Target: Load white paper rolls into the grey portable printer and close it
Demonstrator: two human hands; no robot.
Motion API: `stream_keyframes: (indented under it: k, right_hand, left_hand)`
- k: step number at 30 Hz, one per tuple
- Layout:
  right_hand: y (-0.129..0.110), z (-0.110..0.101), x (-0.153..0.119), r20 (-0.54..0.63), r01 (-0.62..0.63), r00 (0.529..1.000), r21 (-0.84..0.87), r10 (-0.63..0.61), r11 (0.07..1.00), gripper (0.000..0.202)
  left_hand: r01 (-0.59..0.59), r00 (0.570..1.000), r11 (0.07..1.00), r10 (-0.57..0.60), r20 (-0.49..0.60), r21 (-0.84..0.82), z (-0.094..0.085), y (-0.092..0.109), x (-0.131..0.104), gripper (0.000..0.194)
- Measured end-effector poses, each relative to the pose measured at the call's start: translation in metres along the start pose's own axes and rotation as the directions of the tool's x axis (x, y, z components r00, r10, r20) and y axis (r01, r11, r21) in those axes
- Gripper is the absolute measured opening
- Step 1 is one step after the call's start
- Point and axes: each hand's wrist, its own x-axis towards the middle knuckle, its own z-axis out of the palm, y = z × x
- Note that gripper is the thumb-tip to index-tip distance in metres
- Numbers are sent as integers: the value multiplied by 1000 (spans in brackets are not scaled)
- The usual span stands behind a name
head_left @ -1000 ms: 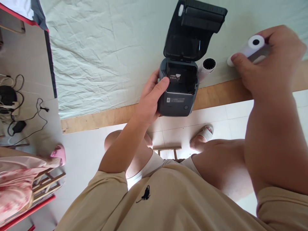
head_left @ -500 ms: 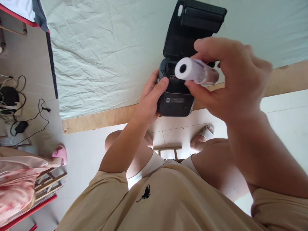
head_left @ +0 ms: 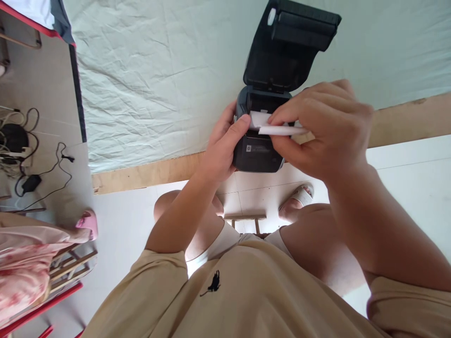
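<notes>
My left hand (head_left: 225,143) is closed around the left side of a black portable receipt printer (head_left: 258,155), thumb on its upper edge. The printer's lid (head_left: 282,51) stands swung up and away from me, with a dark roller along its far end. Inside the printer's bay lies a white paper roll (head_left: 260,119), partly hidden by my fingers. My right hand (head_left: 324,126) pinches the paper, whose loose end (head_left: 278,130) sticks out across the front of the bay.
A pale green cloth (head_left: 158,84) covers the table, with a wooden edge (head_left: 148,171) in front. Cables and a black adapter (head_left: 31,185) lie on the floor at left. A person's pink slipper (head_left: 88,224) and patterned clothing (head_left: 24,277) show at lower left.
The paper roll has gone from above the printer down into its bay, carried by my right hand. Its loose end now shows at the front. My left hand keeps its hold.
</notes>
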Motion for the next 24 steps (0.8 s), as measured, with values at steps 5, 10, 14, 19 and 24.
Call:
stream_keyframes:
  k: [5,10,14,19,24]
  right_hand:
    - [5,5,-9,-4,160,987,154,-161,975,31]
    - [7,7,-9,-121,156,983,167,-137,974,24]
    - [14,0,-3,-255,-15,966,104,42,994,6]
    - [20,-10,2,-137,-152,974,195,181,969,44]
    - [11,-10,-3,-275,-173,935,200,224,964,21]
  left_hand:
    - [-5,999,1000,5,33,10,-2,-1,1,24]
    - [-52,998,996,48,48,77,-6,-4,4,52]
    - [-47,999,991,44,26,126,-7,-2,2,58]
    - [-71,997,988,65,51,140,-8,-3,0,60]
    - [-79,996,987,71,62,142,-12,-5,3,55]
